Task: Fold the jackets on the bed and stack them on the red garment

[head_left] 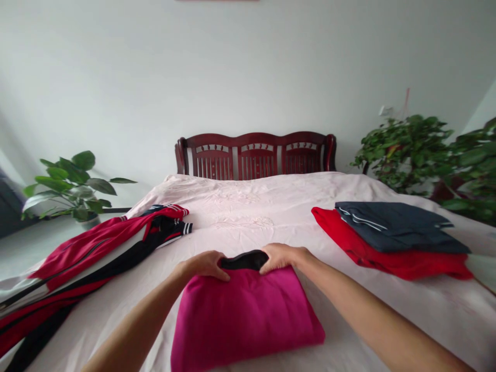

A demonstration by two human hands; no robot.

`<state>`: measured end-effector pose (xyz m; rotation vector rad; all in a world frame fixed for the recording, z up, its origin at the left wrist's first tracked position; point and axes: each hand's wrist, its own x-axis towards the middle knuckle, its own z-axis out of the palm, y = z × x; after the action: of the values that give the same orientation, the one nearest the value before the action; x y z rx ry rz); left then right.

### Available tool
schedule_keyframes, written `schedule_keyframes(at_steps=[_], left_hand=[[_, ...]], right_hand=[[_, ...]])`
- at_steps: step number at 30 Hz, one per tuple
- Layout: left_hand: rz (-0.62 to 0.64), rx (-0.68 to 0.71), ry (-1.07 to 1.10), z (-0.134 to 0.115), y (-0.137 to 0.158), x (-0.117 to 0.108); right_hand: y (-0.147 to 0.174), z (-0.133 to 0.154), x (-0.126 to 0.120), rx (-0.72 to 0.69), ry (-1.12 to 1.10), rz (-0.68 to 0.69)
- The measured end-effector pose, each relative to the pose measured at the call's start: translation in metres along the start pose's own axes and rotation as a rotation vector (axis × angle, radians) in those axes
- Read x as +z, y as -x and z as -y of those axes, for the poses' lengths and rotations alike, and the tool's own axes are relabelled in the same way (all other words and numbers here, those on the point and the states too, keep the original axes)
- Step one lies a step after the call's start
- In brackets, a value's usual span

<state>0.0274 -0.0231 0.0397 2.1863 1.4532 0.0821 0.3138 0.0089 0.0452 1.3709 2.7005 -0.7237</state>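
Note:
A folded magenta garment (248, 315) with a black collar (244, 260) lies on the bed right in front of me. My left hand (208, 265) grips its far left edge beside the collar, thumb on top and fingers hidden beneath or behind the cloth. At the far right edge, my right hand (279, 257) pinches the garment next to the other end of the collar. The black collar stretches between both hands. Whether it is a jacket or a shirt I cannot tell.
Red, white and black track clothes (104, 253) lie unfolded at left. A folded dark blue garment (399, 222) rests on a folded red one (406, 266) at right. The pink bedsheet (248, 199) reaches a wooden headboard (256, 152). Potted plants (73, 181) flank the bed.

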Motion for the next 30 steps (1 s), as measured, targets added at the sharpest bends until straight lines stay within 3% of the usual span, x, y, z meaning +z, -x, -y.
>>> schedule_keyframes(at_steps=[2,4,9,11,13,18,20,23,25,28,30], left_hand=[[0.041,0.001,-0.014,-0.006,0.006,-0.008],[-0.032,-0.007,-0.065,-0.016,0.017,-0.02],[-0.536,0.051,-0.386,-0.058,0.06,-0.05],[-0.672,0.084,-0.477,-0.07,0.074,-0.043],[-0.726,0.116,-0.541,-0.074,0.081,-0.018],[-0.547,0.123,-0.503,-0.053,0.077,0.081],[-0.494,0.113,-0.44,-0.047,0.079,0.102],[-0.395,0.111,-0.298,-0.048,0.093,0.095],[-0.367,0.075,-0.189,-0.047,0.104,0.08],[-0.52,-0.053,-0.025,-0.033,0.113,0.072],[-0.655,-0.14,0.115,-0.014,0.111,0.081]], right_hand=[[0.004,0.011,-0.006,0.004,0.076,-0.02],[0.014,0.025,-0.016,-0.027,0.185,-0.151],[0.051,0.049,-0.045,-0.192,0.4,-0.711],[0.064,0.047,-0.039,-0.232,0.43,-0.88],[0.072,0.038,-0.015,-0.259,0.448,-0.967],[0.079,0.011,0.074,-0.229,0.39,-0.904],[0.084,0.009,0.092,-0.189,0.308,-0.834],[0.099,0.015,0.094,-0.138,0.163,-0.766],[0.11,0.018,0.094,-0.113,0.009,-0.804],[0.125,0.016,0.111,0.027,-0.409,-0.934],[0.132,0.013,0.133,0.189,-0.781,-0.922]])
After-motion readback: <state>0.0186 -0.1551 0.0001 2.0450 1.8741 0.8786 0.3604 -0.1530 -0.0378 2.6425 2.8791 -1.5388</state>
